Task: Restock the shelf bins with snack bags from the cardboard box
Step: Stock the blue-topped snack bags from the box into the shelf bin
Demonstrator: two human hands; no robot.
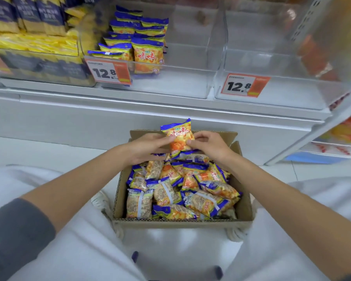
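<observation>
An open cardboard box (118,191) stands on the floor between my knees, full of several orange-and-blue snack bags (182,191). Above its far end I hold one snack bag (178,134) upright. My left hand (148,147) pinches its left edge and my right hand (208,146) pinches its right edge. On the shelf above, a clear bin (180,84) holds a stack of the same bags (136,37) in its left half. The clear bin (282,63) to the right of it holds nothing that I can see.
Price tags reading 12.8 (107,72) hang on both bin fronts. Yellow and dark blue packets (28,37) fill the bin at the far left. A white shelf base (130,114) runs behind the box. More shelving with orange packets (344,130) stands at the right.
</observation>
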